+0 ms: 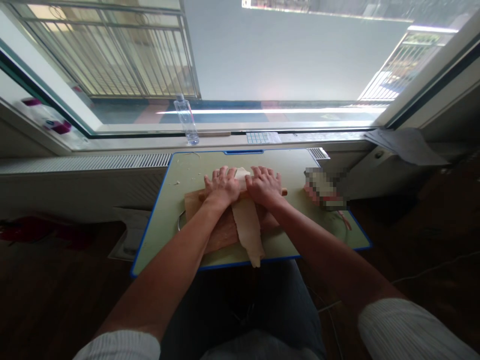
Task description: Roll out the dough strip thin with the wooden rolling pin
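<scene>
Dough: we see a long pale dough strip (248,227) running near to far, its tip at the table's near edge.
Board: wooden board (221,235) under the dough, on the green table (161,235).
Left hand (224,186): palm down, fingers spread over the rolling pin (284,192).
Right hand (264,186): likewise, on the pin's right part.
Sill (330,137): far left of centre, we see a clear bottle (186,122) upright.

- Passable: far strip of table (213,159)
- Passable: gap between right hand (265,186) and pixelated item (324,190)
- Blocked: near edge, forearms (187,245) crossing over
- Metal loop (179,221) juts left of board (225,232)
</scene>
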`<state>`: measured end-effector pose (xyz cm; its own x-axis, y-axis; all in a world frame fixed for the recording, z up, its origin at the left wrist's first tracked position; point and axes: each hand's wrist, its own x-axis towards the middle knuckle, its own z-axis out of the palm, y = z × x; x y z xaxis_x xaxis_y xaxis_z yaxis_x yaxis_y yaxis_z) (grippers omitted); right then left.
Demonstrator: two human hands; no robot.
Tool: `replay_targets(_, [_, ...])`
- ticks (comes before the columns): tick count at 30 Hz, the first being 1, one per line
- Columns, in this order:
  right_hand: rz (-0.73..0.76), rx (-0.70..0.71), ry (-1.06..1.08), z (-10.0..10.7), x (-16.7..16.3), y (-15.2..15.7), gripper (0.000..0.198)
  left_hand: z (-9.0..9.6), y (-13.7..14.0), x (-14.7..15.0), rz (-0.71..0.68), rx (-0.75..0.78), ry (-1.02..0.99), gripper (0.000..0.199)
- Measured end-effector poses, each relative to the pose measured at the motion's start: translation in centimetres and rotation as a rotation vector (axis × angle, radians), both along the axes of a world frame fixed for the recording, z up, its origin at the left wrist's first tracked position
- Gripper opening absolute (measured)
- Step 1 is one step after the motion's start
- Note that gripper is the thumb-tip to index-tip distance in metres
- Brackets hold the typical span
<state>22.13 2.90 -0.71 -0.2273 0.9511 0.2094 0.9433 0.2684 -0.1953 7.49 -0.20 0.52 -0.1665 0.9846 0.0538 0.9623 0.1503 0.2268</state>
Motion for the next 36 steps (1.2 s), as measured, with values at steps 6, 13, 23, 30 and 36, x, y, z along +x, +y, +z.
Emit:
replay_targets(6, [0.042, 0.107, -0.034, -0.6, 1.0, -3.8, 0.054, -1.1, -3.6, 0.8, 0.012, 0.094, 0.049, 0.056])
replay_targets(13, [0.029, 0.056, -0.071, -0.4, 1.9, -7.0, 0.057, -1.6, -8.2, 0.6, -0.096, 0.168, 0.038, 0.057])
replay_targets(23, [0.017, 0.088, -0.034, -0.4, 1.2, -5.5, 0.055, -1.2, -7.0, 0.4, -0.053, 0.076, 0.065, 0.062])
replay_targets(30, [0.018, 0.013, -0.033, 0.3, 0.4, -1.8, 0.051, -0.9, -2.9, -0.1, -0.012, 0.077, 0.071, 0.059])
replay_targets(36, [-0.017, -0.057, 0.034, 0.0, -0.3, 1.9, 0.051, -0.6, 0.7, -0.9, -0.012, -0.019, 0.034, 0.06])
